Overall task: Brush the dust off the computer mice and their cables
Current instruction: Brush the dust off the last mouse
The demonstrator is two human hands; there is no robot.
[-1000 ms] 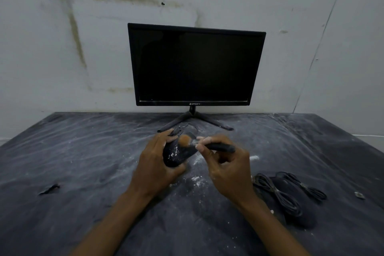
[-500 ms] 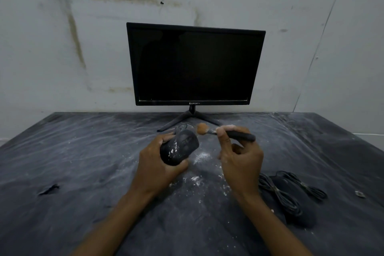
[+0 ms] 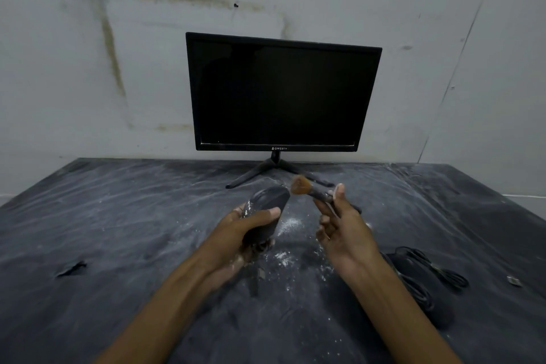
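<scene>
The surface (image 3: 118, 216) is streaked with white dust, thickest near its middle. A monitor (image 3: 280, 94) stands at its far edge. Toward the near right corner lies a 2nd mouse (image 3: 425, 289) with its coiled cable (image 3: 437, 272), seemingly not yet brushed. The left hand (image 3: 245, 233) grips 1 mouse (image 3: 266, 210) above the middle, white specks left on its side. The right hand (image 3: 342, 230) pinches a brush (image 3: 310, 188), bristles just beside the mouse. I judge the job under half done.
</scene>
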